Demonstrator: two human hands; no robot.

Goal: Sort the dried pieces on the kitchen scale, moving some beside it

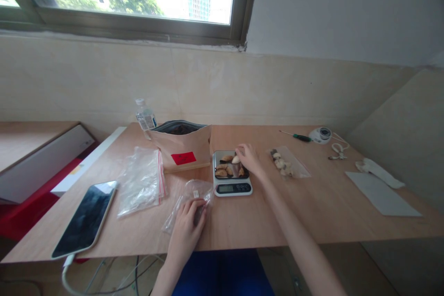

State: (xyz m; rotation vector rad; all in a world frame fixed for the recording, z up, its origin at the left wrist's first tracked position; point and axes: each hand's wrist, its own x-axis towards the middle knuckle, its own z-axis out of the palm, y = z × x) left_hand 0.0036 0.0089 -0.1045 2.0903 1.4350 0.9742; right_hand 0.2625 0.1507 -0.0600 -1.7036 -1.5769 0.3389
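The right hand (247, 158) bends its fingers at a pale piece (236, 159) among brown pieces (221, 173) on the scale (222, 192), whether pinching I cannot tell; the left hand (187, 223) curls over the near bag (182, 198), its grip unclear; the pouch (194, 145) stands left of the scale, on the surface's (243, 226) far side.

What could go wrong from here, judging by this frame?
The right hand reaches among loose brown pieces on the scale; it might nudge one off or press down and skew the reading. The clear bag under the left hand lies close to the scale and could brush it. The phone, cornering the table edge, might be pulled down by its hanging cable.
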